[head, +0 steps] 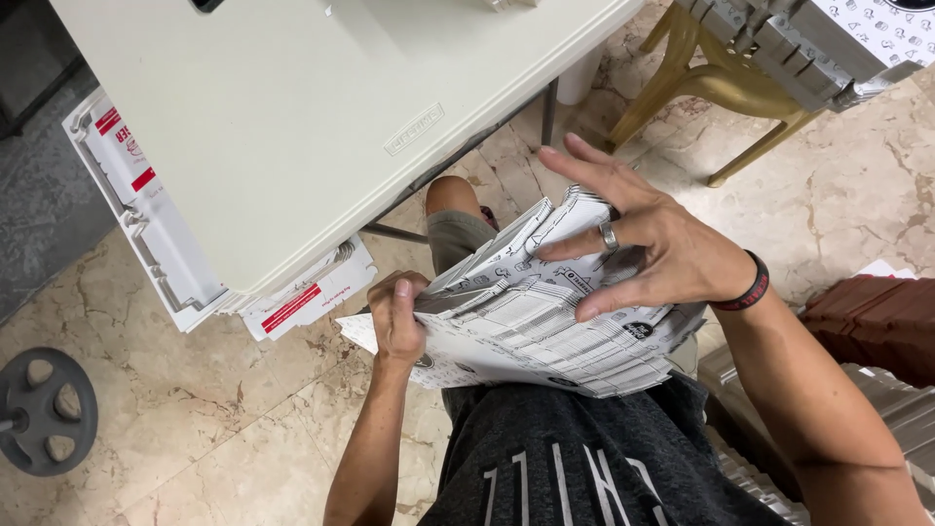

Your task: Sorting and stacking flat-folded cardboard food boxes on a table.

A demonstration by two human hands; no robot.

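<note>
1. White printed flat cardboard sheets, stacked (545, 326), are held over the lap, below the beige plastic table (292, 117).
2. Its nine-o'clock edge is clenched by the left hand (397, 321).
3. Its top, toward two o'clock, is pressed by the right hand (653, 244), fingers spread.

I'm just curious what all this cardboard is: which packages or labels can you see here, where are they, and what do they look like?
Stack of flat box blanks: on the person's lap, between left hand and right hand; white, black doodle print.
Flat cartons: under the table edge, on the floor; white with red label strips.
Patterned box: top right, above a yellow chair; white, small black symbols.
Embossed mark: tabletop; small, cream rectangle.
</note>
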